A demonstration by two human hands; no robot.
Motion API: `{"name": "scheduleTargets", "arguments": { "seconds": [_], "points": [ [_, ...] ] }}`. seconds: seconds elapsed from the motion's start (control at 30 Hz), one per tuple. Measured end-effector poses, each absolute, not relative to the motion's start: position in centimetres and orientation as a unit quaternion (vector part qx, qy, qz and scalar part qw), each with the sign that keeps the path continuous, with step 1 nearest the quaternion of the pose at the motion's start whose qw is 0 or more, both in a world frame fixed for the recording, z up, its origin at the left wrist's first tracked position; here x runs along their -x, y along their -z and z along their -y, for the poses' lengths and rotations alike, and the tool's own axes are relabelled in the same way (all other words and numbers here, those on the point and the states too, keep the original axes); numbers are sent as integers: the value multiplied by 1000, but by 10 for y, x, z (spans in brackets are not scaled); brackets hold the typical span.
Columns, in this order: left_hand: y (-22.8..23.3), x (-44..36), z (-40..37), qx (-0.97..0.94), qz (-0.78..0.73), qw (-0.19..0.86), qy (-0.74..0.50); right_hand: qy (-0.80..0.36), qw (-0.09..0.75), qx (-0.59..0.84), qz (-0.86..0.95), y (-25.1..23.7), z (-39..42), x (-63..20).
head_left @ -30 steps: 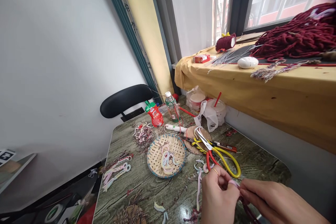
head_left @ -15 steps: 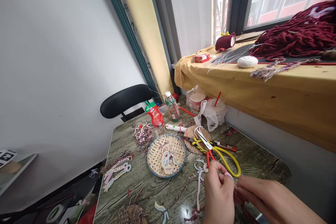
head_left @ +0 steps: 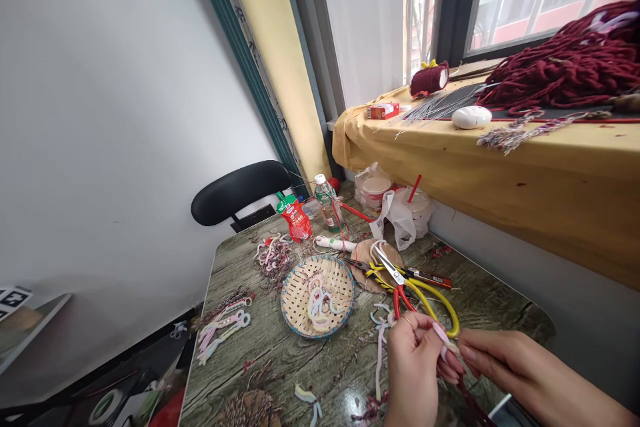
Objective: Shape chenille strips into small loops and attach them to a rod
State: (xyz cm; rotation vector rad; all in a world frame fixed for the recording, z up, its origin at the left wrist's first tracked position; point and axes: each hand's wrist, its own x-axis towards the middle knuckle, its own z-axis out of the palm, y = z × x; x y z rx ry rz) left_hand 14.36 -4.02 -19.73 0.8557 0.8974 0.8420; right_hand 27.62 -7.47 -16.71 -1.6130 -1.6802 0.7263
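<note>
— What are the two hands doing?

— The left hand (head_left: 415, 373) and the right hand (head_left: 493, 360) are meeting low down, over the near edge of the table (head_left: 240, 380). The fingers of both are pinching a small pink fuzzy strip (head_left: 443, 337) between them. The fingertips are squeezing tight on it, not open at all.

— Is anything else in the hands?

— A dark red yarn strand (head_left: 467, 400) is hanging down under the fingers. I cannot tell which hand is holding it.

— What is sitting close by?

— The scissors (head_left: 415, 290) with yellow and red handles are lying just behind the hands, and the left hand's knuckles are almost touching the handles.

— And the baskets and cups?

— A round woven basket (head_left: 295, 293) is sitting in the middle of the table, and pink and white fuzzy loops (head_left: 320, 303) are lying in it. Far back, a cup (head_left: 417, 203) is standing in a white plastic bag with a red straw (head_left: 416, 188) sticking out. A clear bottle (head_left: 327, 203) and a red pouch (head_left: 295, 217) are standing near it.
</note>
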Motion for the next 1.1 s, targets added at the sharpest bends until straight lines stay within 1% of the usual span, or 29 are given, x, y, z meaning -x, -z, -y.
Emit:
{"name": "scheduleTargets", "arguments": {
  "seconds": [0.1, 0.17, 0.23, 0.33, 0.43, 0.53, 0.6, 0.73, 0.87, 0.97, 1.1],
  "points": [
    [196, -140, 37, -323, -385, 776, -381, -415, 298, 575, 639, 166, 70, -284],
    [195, -137, 35, -307, -388, 787, -370, -448, 292, 571, 623, 165, 68, -288],
    [194, -135, 34, -313, -394, 787, -357, -454, 291, 569, 620, 165, 66, -291],
    [193, -134, 35, -338, -390, 787, -337, -431, 280, 576, 635, 164, 65, -293],
    [193, -134, 36, -359, -383, 788, -321, -382, 272, 600, 649, 165, 68, -291],
    [192, -135, 37, -360, -389, 790, -309, -358, 287, 612, 644, 165, 71, -288],
    [190, -136, 37, -356, -389, 793, -306, -371, 299, 609, 634, 165, 72, -288],
    [187, -140, 38, -353, -401, 776, -336, -409, 317, 610, 600, 169, 72, -291],
    [190, -141, 39, -353, -407, 757, -370, -360, 336, 652, 576, 183, 80, -292],
    [193, -141, 39, -368, -405, 741, -390, -336, 338, 643, 599, 191, 89, -286],
    [192, -140, 41, -389, -407, 726, -395, -302, 355, 640, 610, 189, 91, -278]
  ]
}}
